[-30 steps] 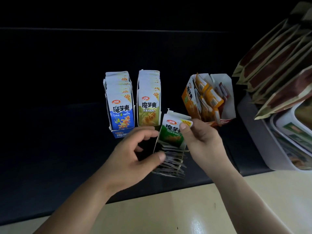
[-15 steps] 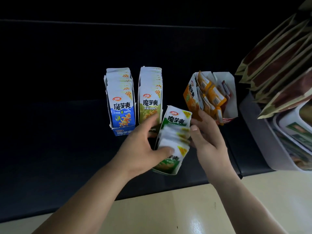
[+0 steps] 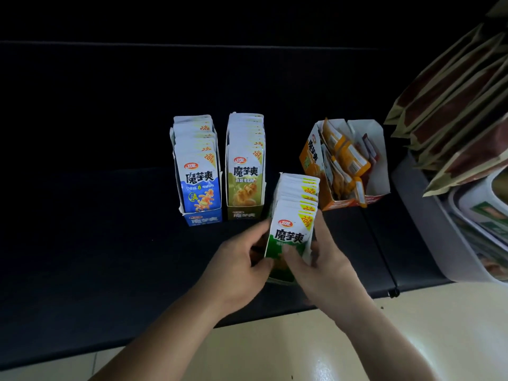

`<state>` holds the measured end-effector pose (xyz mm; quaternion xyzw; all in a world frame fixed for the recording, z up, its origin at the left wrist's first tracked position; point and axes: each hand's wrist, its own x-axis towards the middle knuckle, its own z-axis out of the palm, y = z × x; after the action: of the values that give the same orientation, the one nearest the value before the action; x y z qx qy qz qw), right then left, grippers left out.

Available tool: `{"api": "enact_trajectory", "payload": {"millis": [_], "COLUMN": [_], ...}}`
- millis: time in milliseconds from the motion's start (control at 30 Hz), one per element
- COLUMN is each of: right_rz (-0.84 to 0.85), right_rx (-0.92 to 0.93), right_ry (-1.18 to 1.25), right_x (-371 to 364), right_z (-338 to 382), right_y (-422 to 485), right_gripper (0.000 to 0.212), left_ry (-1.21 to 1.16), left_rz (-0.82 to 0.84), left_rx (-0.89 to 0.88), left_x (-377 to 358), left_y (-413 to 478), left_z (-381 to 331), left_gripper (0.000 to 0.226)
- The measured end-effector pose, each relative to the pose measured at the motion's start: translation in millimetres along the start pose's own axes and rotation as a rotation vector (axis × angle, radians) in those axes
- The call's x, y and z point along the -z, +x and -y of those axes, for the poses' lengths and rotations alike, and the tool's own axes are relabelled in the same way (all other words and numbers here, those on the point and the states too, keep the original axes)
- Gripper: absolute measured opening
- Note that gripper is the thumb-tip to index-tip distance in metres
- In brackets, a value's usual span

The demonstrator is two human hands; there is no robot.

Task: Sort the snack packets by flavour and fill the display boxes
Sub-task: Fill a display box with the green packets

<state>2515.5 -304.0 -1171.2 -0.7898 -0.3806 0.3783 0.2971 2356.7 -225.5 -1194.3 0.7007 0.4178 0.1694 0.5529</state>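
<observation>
- Head view: your green packets [image 3: 292, 229], loose and fanned 1 second ago, now stand squared in 1 tight row inside the green box [image 3: 281, 274]. I judge this flavour nearly finished.
- Your left hand [image 3: 239, 261] curls round the box's left side. Your right hand [image 3: 324, 261] wraps the right side, thumb pressed on the front packet.
- The box sits on the black surface [image 3: 110, 243], just right of the olive box [image 3: 245, 215] and near the orange box [image 3: 308, 160].
- Its long axis runs away from you, leaning slightly right; the printed faces point toward you.
</observation>
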Motion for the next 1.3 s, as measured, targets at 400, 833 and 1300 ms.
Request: {"api": "enact_trajectory", "payload": {"millis": [400, 833, 1300], "right_rz": [-0.07, 0.028, -0.18], "right_rx": [0.046, 0.183, 0.184], "right_ry": [0.192, 0.247, 0.035], "right_x": [-0.1, 9.8, 47.8], "right_z": [-2.5, 14.6, -21.1], "right_y": [47.5, 85.0, 60.7], "right_gripper": [0.073, 0.053, 0.02], "left_ry": [-0.171, -0.278, -0.334], "left_rz": [-0.344, -0.372, -0.341], "left_rx": [0.148, 0.134, 0.089], "left_x": [-13.5, -18.3, -25.4], "left_y": [41.6, 38.7, 14.0], "left_z": [-0.3, -5.3, -9.5], "left_gripper": [0.025, 0.032, 0.04]}}
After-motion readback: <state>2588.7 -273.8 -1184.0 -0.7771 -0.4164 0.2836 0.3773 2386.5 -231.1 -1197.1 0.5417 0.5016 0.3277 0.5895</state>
